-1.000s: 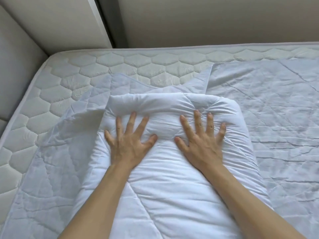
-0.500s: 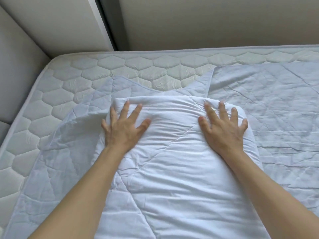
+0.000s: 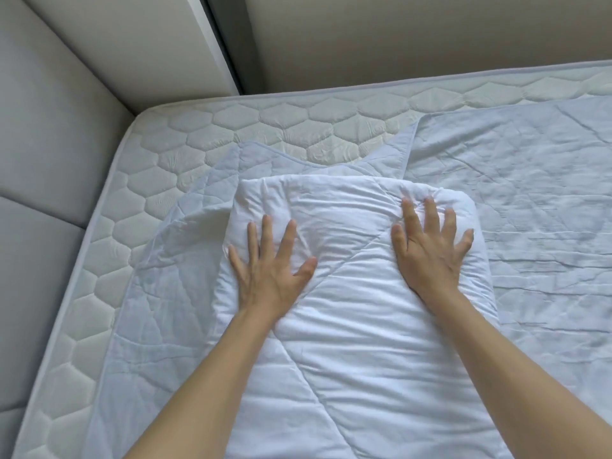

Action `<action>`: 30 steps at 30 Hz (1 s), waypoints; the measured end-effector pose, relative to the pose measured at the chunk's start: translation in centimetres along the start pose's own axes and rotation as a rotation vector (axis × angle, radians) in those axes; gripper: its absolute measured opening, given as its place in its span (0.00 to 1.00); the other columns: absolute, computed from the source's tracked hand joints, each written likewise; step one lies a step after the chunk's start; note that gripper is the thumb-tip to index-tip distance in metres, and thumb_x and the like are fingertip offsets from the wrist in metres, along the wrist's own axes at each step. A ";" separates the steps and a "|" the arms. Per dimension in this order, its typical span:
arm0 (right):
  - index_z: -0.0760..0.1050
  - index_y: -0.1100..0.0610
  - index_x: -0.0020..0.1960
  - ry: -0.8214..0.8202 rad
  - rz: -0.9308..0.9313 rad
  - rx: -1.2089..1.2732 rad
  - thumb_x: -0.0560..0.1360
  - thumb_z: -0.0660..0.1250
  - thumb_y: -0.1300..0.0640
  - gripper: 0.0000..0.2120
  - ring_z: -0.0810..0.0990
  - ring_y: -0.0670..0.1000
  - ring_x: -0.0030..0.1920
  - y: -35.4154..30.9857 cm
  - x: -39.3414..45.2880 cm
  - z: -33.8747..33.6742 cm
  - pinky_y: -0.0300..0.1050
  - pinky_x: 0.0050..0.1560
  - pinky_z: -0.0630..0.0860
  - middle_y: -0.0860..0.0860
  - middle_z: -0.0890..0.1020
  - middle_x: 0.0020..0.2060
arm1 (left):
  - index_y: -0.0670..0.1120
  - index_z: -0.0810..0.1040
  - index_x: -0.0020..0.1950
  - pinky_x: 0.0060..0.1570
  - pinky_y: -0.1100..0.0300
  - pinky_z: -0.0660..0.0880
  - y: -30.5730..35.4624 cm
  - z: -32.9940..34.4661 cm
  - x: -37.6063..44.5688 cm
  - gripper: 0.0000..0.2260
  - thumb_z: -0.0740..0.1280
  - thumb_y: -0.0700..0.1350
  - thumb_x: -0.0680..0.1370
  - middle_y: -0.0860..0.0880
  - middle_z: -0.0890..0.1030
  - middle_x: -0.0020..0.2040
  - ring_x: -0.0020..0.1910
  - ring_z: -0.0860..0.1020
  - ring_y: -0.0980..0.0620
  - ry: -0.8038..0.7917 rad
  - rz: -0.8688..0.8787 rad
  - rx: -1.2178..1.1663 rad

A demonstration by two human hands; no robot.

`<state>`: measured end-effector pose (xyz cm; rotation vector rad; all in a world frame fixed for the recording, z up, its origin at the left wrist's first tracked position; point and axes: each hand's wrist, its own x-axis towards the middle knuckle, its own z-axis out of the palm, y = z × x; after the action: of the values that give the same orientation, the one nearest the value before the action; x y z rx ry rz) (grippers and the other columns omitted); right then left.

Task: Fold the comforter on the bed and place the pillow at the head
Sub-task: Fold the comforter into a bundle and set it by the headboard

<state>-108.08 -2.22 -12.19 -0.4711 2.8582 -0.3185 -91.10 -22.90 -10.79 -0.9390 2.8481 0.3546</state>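
The white quilted comforter [image 3: 351,326] lies folded into a thick strip that runs from the bottom of the view to the middle of the bed. My left hand [image 3: 270,266] lies flat on its far left part, fingers spread. Flat on the far right corner presses my right hand [image 3: 430,250], fingers apart, denting the fabric. Neither hand holds anything. A thinner quilted layer [image 3: 516,180] spreads under the strip and out to the right. No pillow is in view.
The bare mattress [image 3: 265,127] with a hexagon pattern shows along the far and left edges. A padded headboard [image 3: 43,144] stands at the left. A beige wall [image 3: 414,34] runs behind the bed.
Both hands slid apart from the middle of the folded end toward its corners, then drew back a little toward me. The folded end looks flatter. The camera moved closer.
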 end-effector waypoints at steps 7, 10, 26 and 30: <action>0.52 0.37 0.81 -0.093 -0.134 0.034 0.80 0.49 0.38 0.29 0.50 0.61 0.82 1.0 -17.6 0.2 0.70 0.76 0.46 0.50 0.53 0.83 | 0.60 0.60 0.80 0.73 0.30 0.51 -1.2 1.1 -14.8 0.33 0.50 0.71 0.77 0.50 0.57 0.82 0.82 0.52 0.42 -0.001 0.007 0.086; 0.61 0.40 0.79 -0.106 -0.142 0.058 0.79 0.52 0.39 0.28 0.58 0.61 0.80 3.1 -25.9 1.5 0.70 0.74 0.54 0.52 0.61 0.81 | 0.58 0.64 0.79 0.70 0.29 0.53 -2.3 1.8 -20.5 0.33 0.52 0.70 0.77 0.49 0.61 0.81 0.80 0.57 0.39 -0.007 -0.038 0.091; 0.48 0.44 0.82 -0.133 0.293 0.384 0.78 0.58 0.32 0.39 0.50 0.57 0.81 6.5 -24.5 -1.5 0.67 0.76 0.51 0.51 0.50 0.83 | 0.62 0.42 0.81 0.72 0.29 0.49 -3.5 -0.8 -17.1 0.36 0.41 0.74 0.75 0.56 0.40 0.83 0.82 0.41 0.46 -0.102 -0.227 -0.173; 0.49 0.47 0.81 -0.170 0.372 0.585 0.69 0.67 0.27 0.51 0.60 0.59 0.79 9.4 -17.6 -1.2 0.66 0.76 0.59 0.55 0.59 0.80 | 0.57 0.39 0.82 0.72 0.32 0.56 -5.0 -1.0 -12.1 0.43 0.52 0.75 0.74 0.50 0.44 0.84 0.81 0.50 0.43 -0.100 -0.382 -0.397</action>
<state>-94.83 12.63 -10.06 0.1374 2.4514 -0.9422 -78.44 -20.13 -8.50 -1.4531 2.4737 0.9073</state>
